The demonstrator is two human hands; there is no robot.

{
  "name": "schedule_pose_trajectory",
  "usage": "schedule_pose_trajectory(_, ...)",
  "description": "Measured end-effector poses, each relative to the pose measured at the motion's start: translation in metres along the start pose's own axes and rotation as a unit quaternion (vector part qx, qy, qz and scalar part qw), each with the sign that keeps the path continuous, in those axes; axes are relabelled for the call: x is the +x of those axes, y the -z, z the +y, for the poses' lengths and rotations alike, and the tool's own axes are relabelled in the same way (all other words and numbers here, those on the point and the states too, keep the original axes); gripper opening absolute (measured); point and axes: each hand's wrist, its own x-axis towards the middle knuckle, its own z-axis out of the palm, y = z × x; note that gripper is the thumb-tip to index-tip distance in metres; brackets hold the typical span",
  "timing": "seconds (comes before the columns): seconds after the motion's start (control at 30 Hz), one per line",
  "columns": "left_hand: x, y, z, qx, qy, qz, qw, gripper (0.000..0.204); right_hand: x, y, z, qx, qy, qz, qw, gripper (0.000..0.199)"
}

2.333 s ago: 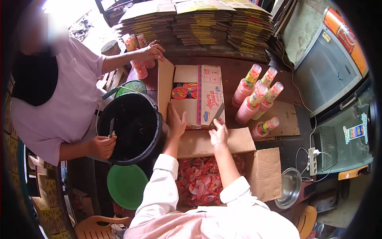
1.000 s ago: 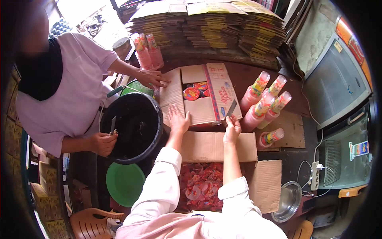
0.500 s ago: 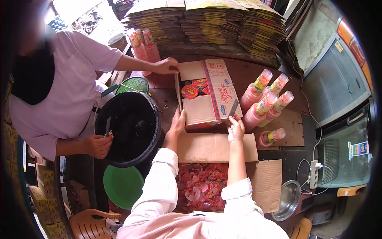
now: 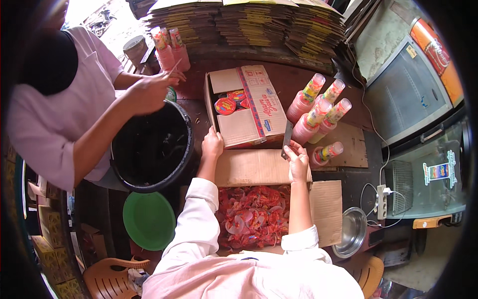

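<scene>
My right hand (image 4: pixel 297 158) grips a knife (image 4: pixel 288 134) beside the box (image 4: pixel 239 125). My left hand (image 4: pixel 212 143) curls at its near-left corner, hold too hidden to tell.

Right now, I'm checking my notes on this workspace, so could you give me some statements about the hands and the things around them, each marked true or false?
1. The right hand holds a flat dark-grey blade. True.
2. The left hand is at the near left corner of the brown cardboard box with a red stripe. True.
3. That box is completely closed. False: round red lids show through its top.
4. Several pink plastic cup stacks stand right of that box. True.
5. Nothing lies nearer the person than that box. False: an open brown cardboard box with red scraps does.
</scene>
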Motion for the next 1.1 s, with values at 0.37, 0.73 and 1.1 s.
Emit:
schedule_pose_trajectory(0.37,-0.032,-0.027,0.037,-0.057,-0.222,0.148,0.962,0.041,-0.033,-0.006,-0.011,-0.012,0.058,0.01,0.998,0.019)
schedule_pose_trajectory(0.73,0.0,-0.062,0.096,-0.556,0.104,-0.282,0.775,0.035,-0.057,0.011,-0.027,-0.003,0.069,0.007,0.998,0.02)
schedule_pose_trajectory(1.1,-0.014,-0.04,0.098,-0.581,0.021,-0.31,0.752,0.051,-0.06,0.016,-0.016,0.01,0.034,0.02,0.999,0.021)
